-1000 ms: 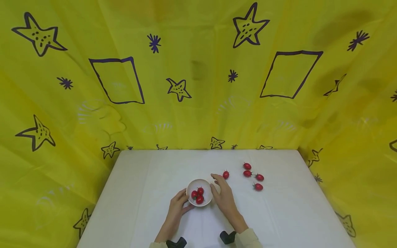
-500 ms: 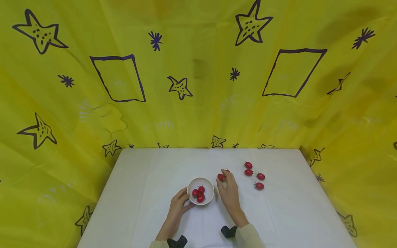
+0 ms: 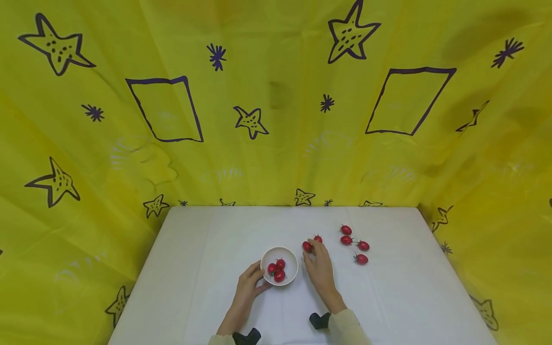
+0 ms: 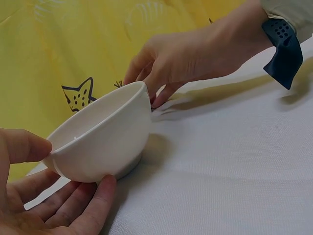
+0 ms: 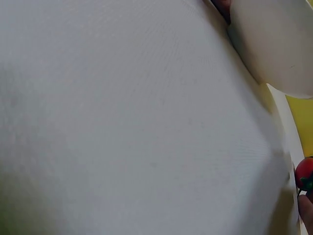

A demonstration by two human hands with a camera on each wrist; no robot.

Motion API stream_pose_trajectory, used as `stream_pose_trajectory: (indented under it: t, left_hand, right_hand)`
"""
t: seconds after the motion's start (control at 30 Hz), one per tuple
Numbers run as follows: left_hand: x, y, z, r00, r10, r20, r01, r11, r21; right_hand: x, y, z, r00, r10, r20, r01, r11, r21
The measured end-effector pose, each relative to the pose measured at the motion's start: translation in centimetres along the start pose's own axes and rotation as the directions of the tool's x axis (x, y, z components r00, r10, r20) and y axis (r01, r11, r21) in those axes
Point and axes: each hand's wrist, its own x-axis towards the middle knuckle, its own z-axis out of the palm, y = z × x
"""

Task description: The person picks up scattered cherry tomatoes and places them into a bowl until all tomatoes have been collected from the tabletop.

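Observation:
My left hand grips a small white bowl at its left side; in the left wrist view one digit lies at the rim and the others reach under the wall. Three cherry tomatoes with green stems lie inside. Right of the bowl, my right hand pinches another red cherry tomato between thumb and fingers, low over the table. The right wrist view catches this tomato at its edge, with a fingertip against it. Just behind the fingers sits one more tomato, partly covered.
Several loose cherry tomatoes lie farther right on the white-covered table. A yellow curtain with drawn stars rises behind and on both sides. Dark wrist mounts sit at the sleeves.
My right hand has left the bowl's right side and moved right to the tomato it pinches. The left hand and the bowl have stayed in place.

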Motion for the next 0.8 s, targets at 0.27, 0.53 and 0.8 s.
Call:
stream_pose_trajectory:
  t: [0.27, 0.53, 0.8]
  left_hand:
    - [-0.1, 0.1, 0.0, 1.0, 0.012, -0.002, -0.012, 1.0, 0.0]
    - [-0.2, 0.2, 0.1, 1.0, 0.022, -0.006, -0.022, 1.0, -0.009]
    - [-0.2, 0.0, 0.1, 1.0, 0.023, -0.002, -0.023, 1.0, -0.004]
  right_hand:
    - [0.3, 0.6, 0.6, 0.999, 0.029, 0.036, -0.029, 1.0, -0.01]
    - [0.2, 1.5, 0.7, 1.0, 0.021, 0.014, -0.021, 0.999, 0.048]
    - [0.1, 2.1, 0.6, 1.0, 0.018, 0.019, -0.02, 0.996, 0.085]
